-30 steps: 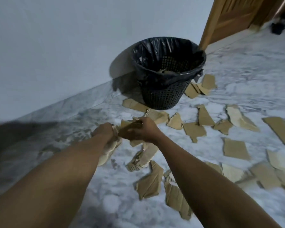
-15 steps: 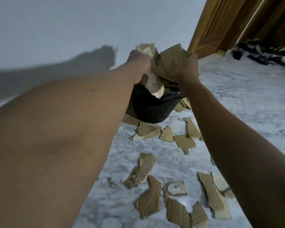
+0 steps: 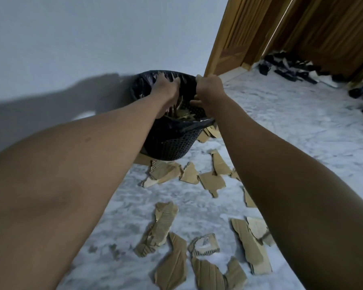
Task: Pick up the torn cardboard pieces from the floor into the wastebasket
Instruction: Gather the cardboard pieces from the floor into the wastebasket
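My grip cannot be read here: left hand (image 3: 166,90) and right hand (image 3: 210,91) hang over the wastebasket (image 3: 172,141) at centre frame, fingers turned down and away from the lens, so I cannot tell whether either pinches anything. Some torn cardboard pieces (image 3: 183,116) already sit inside its black liner (image 3: 140,84). Many more scraps (image 3: 212,182) litter the marble floor (image 3: 302,122), lower centre and right; I judge most of the job undone.
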Available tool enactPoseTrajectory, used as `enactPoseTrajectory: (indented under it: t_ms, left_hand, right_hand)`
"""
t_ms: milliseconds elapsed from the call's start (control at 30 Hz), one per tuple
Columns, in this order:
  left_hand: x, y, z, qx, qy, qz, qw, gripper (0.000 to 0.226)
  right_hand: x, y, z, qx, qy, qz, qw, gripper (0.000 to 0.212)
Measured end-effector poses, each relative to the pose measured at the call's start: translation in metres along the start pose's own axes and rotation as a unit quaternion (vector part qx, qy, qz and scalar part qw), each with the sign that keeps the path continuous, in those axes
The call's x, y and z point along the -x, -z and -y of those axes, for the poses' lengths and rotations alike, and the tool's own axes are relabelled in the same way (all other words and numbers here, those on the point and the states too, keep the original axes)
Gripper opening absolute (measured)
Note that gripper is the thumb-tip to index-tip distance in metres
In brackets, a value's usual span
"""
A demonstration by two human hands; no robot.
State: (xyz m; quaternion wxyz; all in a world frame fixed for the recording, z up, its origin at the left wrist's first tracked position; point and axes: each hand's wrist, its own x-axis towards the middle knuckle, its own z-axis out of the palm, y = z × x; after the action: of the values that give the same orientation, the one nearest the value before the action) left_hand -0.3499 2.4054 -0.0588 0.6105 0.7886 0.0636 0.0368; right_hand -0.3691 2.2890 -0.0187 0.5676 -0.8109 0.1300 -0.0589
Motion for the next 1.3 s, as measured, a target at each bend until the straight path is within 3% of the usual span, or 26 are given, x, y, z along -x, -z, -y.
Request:
enactPoseTrajectory:
  t_ms: [67, 133, 200, 267, 333, 467, 533, 600, 700, 767, 867, 967, 1100, 1200, 1300]
  left_hand:
    - [0.013, -0.003, 0.003, -0.111, -0.101, -0.080, 0.985, 0.042]
    - [0.041, -0.007, 0.003, -0.201, -0.282, -0.119, 0.931, 0.030]
    - [0.077, -0.018, 0.012, -0.250, -0.432, -0.037, 0.866, 0.025]
    - [0.116, -0.036, 0.042, -0.312, -0.460, 0.096, 0.826, 0.024]
    - [0.154, -0.053, 0.090, -0.417, -0.371, 0.173, 0.812, 0.027]
    - [0.206, -0.056, 0.178, -0.462, 0.012, 0.135, 0.876, 0.043]
    - [0.218, -0.045, 0.202, -0.458, 0.132, 0.129, 0.869, 0.052]
    - [0.226, -0.034, 0.216, -0.457, 0.185, 0.139, 0.859, 0.057]
    - [0.225, -0.027, 0.227, -0.460, 0.196, 0.139, 0.855, 0.071]
    - [0.222, -0.028, 0.227, -0.432, 0.203, 0.135, 0.868, 0.075]
    - [0.218, -0.030, 0.228, -0.369, 0.219, 0.140, 0.893, 0.064]
    - [0.214, -0.030, 0.226, -0.300, 0.235, 0.121, 0.916, 0.057]
    - [0.204, -0.027, 0.218, -0.228, 0.248, 0.098, 0.937, 0.042]
    - [0.197, -0.020, 0.210, -0.206, 0.243, 0.104, 0.942, 0.041]
    - [0.192, -0.015, 0.203, -0.154, 0.256, 0.115, 0.947, 0.060]
  right_hand:
    - [0.010, 0.017, -0.016, -0.013, 0.022, -0.056, 0.998, 0.025]
    - [0.029, 0.036, -0.045, -0.006, 0.039, -0.100, 0.994, 0.004]
    - [0.052, 0.054, -0.087, 0.001, 0.003, -0.109, 0.994, 0.007]
    - [0.082, 0.063, -0.137, 0.058, -0.061, -0.067, 0.994, 0.019]
    - [0.117, 0.063, -0.186, 0.138, -0.113, 0.027, 0.984, 0.019]
    - [0.173, 0.048, -0.249, 0.264, -0.146, 0.214, 0.929, 0.029]
    - [0.200, 0.035, -0.262, 0.329, -0.113, 0.266, 0.899, 0.050]
    - [0.223, 0.022, -0.271, 0.390, -0.083, 0.294, 0.869, 0.059]
    - [0.247, 0.002, -0.291, 0.502, -0.019, 0.297, 0.812, 0.071]
    - [0.253, -0.009, -0.305, 0.541, -0.003, 0.268, 0.797, 0.076]
    - [0.255, -0.014, -0.315, 0.570, 0.009, 0.225, 0.790, 0.076]
    - [0.256, -0.010, -0.308, 0.536, -0.014, 0.227, 0.813, 0.059]
    - [0.253, -0.004, -0.286, 0.386, -0.017, 0.281, 0.878, 0.029]
    - [0.240, 0.006, -0.274, 0.175, -0.132, 0.225, 0.949, 0.036]
    - [0.214, 0.032, -0.273, 0.077, -0.161, 0.143, 0.974, 0.029]
